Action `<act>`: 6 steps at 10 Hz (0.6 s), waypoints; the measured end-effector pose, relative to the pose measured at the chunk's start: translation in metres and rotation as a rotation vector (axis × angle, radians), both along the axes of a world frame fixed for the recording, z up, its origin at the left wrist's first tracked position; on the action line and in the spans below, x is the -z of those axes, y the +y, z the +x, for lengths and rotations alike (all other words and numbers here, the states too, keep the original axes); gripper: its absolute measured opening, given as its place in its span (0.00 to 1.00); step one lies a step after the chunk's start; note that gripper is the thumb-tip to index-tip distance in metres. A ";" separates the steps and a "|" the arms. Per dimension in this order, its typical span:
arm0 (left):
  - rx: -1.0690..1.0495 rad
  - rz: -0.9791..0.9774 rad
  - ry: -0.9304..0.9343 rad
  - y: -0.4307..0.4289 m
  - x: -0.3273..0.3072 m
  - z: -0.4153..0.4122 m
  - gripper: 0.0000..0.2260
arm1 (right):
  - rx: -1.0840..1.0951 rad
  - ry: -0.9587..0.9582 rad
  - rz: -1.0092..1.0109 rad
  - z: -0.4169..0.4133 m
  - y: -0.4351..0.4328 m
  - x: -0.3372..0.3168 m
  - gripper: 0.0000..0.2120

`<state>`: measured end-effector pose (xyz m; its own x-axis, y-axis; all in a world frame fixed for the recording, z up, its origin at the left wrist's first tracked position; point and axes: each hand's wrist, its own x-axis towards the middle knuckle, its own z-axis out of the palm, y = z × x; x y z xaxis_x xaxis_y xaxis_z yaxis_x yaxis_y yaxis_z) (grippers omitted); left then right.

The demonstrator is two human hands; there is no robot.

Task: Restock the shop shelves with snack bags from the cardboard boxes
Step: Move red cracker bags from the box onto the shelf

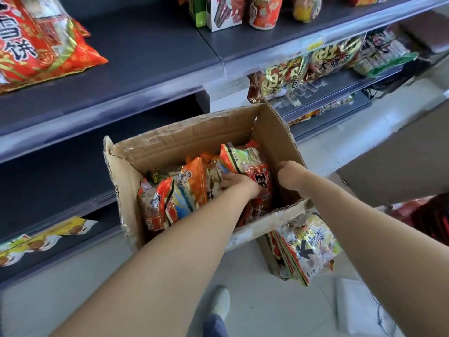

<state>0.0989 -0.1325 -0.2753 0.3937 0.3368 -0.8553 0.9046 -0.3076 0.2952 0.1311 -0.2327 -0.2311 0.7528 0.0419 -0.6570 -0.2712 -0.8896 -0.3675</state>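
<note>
An open cardboard box [184, 139] stands on the floor in front of the shelves, holding several red and orange snack bags [175, 195]. My left hand [237, 183] reaches down into the box and rests on a red snack bag [247, 161] at its right side; its fingers are partly hidden, so a firm grip is unclear. My right hand [289, 177] is inside the box against its right wall, fingers curled down out of sight. A large red snack bag [36, 42] lies on the dark shelf [145, 57] at upper left.
A second box with a yellow-green snack bag [311, 244] sits under the first at lower right. Gold-red bags [286, 76] fill the right middle shelf. Cartons and cups [243, 10] stand on the top shelf. Yellow bags [36, 242] lie on the bottom left shelf. My shoe [221, 302] is on the tiled floor.
</note>
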 end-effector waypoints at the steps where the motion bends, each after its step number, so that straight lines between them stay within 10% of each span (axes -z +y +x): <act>1: -0.083 0.048 -0.045 0.013 0.005 -0.013 0.42 | -0.088 0.009 -0.072 0.007 -0.002 0.010 0.18; 4: 0.096 0.211 -0.339 0.075 -0.003 -0.010 0.13 | 0.001 -0.031 -0.015 0.004 0.013 -0.001 0.20; 6: 0.332 0.351 -0.483 0.128 -0.059 -0.014 0.21 | -0.003 -0.046 0.186 0.008 0.036 -0.021 0.34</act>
<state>0.0846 -0.0043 -0.2166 0.8343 0.3576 -0.4196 0.5374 -0.6975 0.4740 0.1389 -0.1967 -0.2102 0.7817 0.1613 -0.6024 -0.2479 -0.8059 -0.5376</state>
